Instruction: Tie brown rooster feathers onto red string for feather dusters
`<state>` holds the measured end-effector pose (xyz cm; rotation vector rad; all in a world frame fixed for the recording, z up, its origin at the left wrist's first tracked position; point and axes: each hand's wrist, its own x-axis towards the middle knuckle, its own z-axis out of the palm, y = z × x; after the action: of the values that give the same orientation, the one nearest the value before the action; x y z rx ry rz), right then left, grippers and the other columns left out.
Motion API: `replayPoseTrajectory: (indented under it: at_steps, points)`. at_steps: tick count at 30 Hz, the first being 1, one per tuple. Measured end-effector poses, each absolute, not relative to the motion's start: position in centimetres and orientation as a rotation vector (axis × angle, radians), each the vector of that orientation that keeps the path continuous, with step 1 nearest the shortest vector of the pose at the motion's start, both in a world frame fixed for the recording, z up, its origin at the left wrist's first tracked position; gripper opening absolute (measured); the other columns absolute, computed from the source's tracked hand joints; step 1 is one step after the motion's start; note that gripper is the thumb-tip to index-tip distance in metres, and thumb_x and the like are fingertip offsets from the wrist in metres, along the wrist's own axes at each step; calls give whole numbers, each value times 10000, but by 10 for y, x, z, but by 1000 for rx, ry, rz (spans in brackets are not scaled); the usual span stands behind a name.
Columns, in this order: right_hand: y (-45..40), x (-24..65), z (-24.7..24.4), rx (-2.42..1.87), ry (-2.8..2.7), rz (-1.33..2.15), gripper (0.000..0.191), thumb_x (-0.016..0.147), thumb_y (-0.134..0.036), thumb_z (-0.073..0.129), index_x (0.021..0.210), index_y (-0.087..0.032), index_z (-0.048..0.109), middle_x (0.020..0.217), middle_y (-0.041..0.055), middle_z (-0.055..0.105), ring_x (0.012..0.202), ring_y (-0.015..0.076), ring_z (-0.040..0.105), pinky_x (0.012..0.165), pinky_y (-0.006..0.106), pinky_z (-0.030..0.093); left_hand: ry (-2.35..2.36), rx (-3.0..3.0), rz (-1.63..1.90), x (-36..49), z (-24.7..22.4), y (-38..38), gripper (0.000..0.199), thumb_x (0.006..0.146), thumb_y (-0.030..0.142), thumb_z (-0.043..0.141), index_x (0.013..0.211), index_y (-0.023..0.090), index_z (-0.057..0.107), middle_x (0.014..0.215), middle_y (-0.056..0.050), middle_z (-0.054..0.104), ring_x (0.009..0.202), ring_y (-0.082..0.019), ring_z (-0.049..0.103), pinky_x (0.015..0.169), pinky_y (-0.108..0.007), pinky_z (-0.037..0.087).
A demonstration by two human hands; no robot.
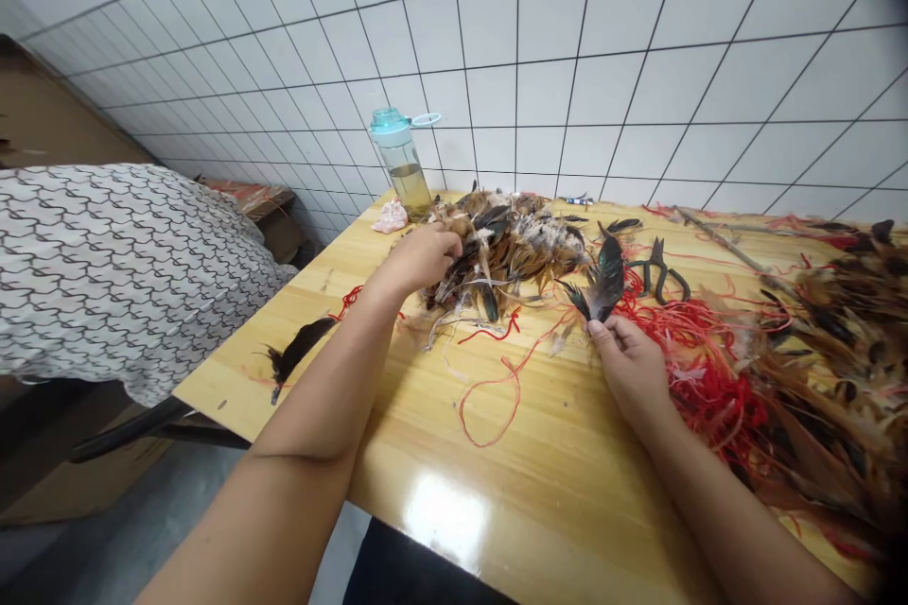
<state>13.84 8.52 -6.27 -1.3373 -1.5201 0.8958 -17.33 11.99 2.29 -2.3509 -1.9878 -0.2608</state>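
At the left edge of a pile of brown, white and dark feathers (532, 241), my left hand (426, 255) reaches in with curled fingers. Its fingertips are partly hidden, and what they pinch there cannot be made out. My right hand (631, 364) pinches dark, green-glossed feathers (606, 279) by their lower ends between thumb and finger, tips pointing up. Beside that hand lies a heap of red string (688, 331). A loop of thin red string (489, 440) lies on the wooden table (553, 501) between my arms.
Dark-handled snips (659, 274) lie behind the red string. More brown feathers (851, 378) cover the table's right side. A water bottle (401, 161) with a light blue lid stands at the back left. One black feather (302, 350) lies left of my forearm. Patterned cloth (128, 274) hangs at far left.
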Motion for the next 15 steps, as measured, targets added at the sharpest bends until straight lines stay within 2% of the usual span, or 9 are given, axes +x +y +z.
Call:
replayPoseTrajectory:
  at_steps: [2,6,10,12,15]
  points:
    - [85,138,-62,-1340,-1522,902,334,784,-495,534,618,-210,481,511,-53,370,490,103,344,465,234,268,-1931,-2426,-257,-164,29,117,259,731,150,544,922,210,709,950,-52,661,892,-196,605,778,-283,452]
    - [85,138,-63,-1341,-1522,905,324,780,-489,531,621,-212,475,513,-53,369,490,104,342,468,236,269,-2163,-2204,49,-152,34,113,188,768,225,565,883,195,711,945,-93,694,883,-242,632,721,-308,458]
    - [86,138,-63,-1343,-1548,874,324,778,-485,526,611,-212,475,518,-49,370,493,106,348,474,241,272,-2359,-1985,305,-150,25,118,330,787,428,592,929,157,715,1003,-173,700,950,-320,641,732,-352,475]
    - [86,138,-62,-1352,-1556,863,329,778,-488,522,604,-212,473,513,-48,369,488,107,347,470,242,267,-2385,-2006,344,-151,20,122,365,785,465,585,929,157,717,1004,-179,703,959,-319,644,749,-349,476]
    - [85,137,-60,-1357,-1563,866,349,781,-506,525,597,-213,470,504,-48,367,477,107,344,463,244,260,-2392,-2084,178,-158,18,126,288,793,396,563,869,156,701,911,-143,705,876,-276,646,722,-321,459]
